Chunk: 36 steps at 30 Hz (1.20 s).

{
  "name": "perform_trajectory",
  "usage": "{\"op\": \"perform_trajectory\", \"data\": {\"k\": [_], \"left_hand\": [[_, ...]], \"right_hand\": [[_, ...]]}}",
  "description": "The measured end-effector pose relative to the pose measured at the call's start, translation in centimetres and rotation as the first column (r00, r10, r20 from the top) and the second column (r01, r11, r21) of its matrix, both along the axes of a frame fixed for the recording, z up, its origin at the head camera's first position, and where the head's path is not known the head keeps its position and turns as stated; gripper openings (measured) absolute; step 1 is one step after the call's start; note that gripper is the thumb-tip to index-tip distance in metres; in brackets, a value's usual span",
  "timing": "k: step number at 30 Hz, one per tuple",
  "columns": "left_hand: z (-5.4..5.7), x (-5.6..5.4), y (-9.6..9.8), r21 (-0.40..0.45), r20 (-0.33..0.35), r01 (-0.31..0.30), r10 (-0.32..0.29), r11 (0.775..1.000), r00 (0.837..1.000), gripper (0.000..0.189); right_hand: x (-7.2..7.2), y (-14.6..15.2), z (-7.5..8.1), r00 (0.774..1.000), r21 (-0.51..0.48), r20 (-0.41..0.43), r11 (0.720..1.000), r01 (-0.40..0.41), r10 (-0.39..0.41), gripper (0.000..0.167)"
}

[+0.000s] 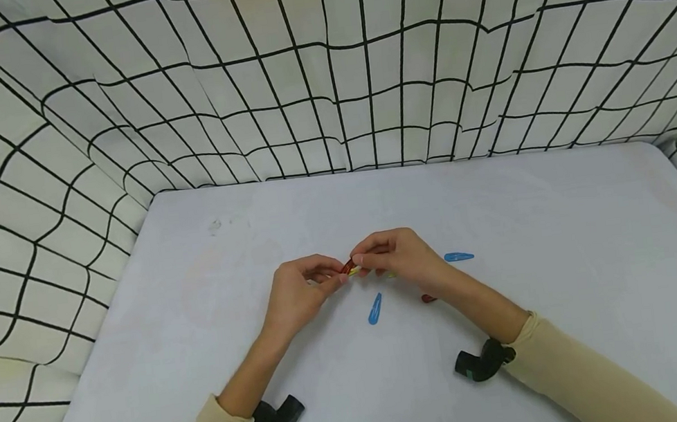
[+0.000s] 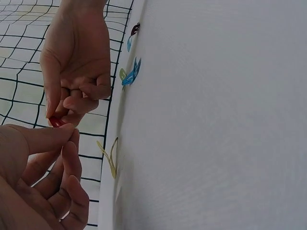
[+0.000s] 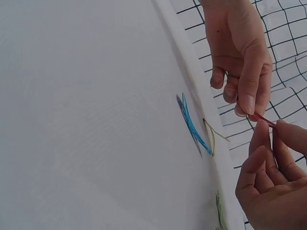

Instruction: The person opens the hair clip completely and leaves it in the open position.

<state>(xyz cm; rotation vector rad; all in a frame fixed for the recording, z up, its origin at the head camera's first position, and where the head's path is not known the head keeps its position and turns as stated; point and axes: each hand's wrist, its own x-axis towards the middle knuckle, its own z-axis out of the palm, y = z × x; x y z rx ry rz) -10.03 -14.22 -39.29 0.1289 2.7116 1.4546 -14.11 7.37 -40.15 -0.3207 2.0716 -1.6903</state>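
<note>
Over the middle of the table, both hands pinch one red snap hair clip [image 1: 347, 265] between thumb and fingertips. My left hand [image 1: 297, 292] has its left end and my right hand [image 1: 406, 257] its other end. In the right wrist view the red clip [image 3: 263, 120] bridges the two sets of fingertips. A yellow hair clip [image 2: 113, 163] lies on the table just below the hands, its two arms spread apart. One blue hair clip [image 1: 375, 309] lies nearer the front, another blue hair clip [image 1: 459, 256] beyond my right wrist.
A dark red hair clip [image 1: 428, 298] lies partly hidden under the right forearm. A yellow-green clip [image 1: 391, 275] peeks out below the right hand. The white table [image 1: 205, 365] is bordered by black netting [image 1: 370, 96] at its back and sides.
</note>
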Motion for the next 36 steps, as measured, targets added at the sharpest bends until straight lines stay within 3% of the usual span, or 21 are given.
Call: {"op": "perform_trajectory", "data": {"k": [7, 18, 26, 36], "left_hand": [[-0.06, 0.11, -0.11, 0.034, 0.009, -0.014, 0.014, 0.999, 1.000, 0.011], [-0.13, 0.23, -0.30, 0.053, 0.005, -0.010, 0.009, 0.999, 1.000, 0.011], [-0.35, 0.20, -0.44, 0.054, -0.045, 0.021, -0.019, 0.998, 0.999, 0.006], [-0.27, 0.21, -0.18, 0.034, -0.069, 0.010, -0.008, 0.999, 0.998, 0.009]], "right_hand": [[-0.11, 0.05, -0.03, 0.998, -0.012, 0.056, 1.000, 0.015, -0.014, 0.021], [-0.10, 0.13, 0.10, 0.997, -0.021, 0.078, 1.000, 0.005, -0.004, 0.021], [-0.27, 0.10, 0.03, 0.996, -0.041, 0.089, 0.999, -0.002, 0.006, 0.021], [-0.22, 0.08, 0.31, 0.995, -0.044, 0.099, 0.999, 0.015, -0.011, 0.020]]}}
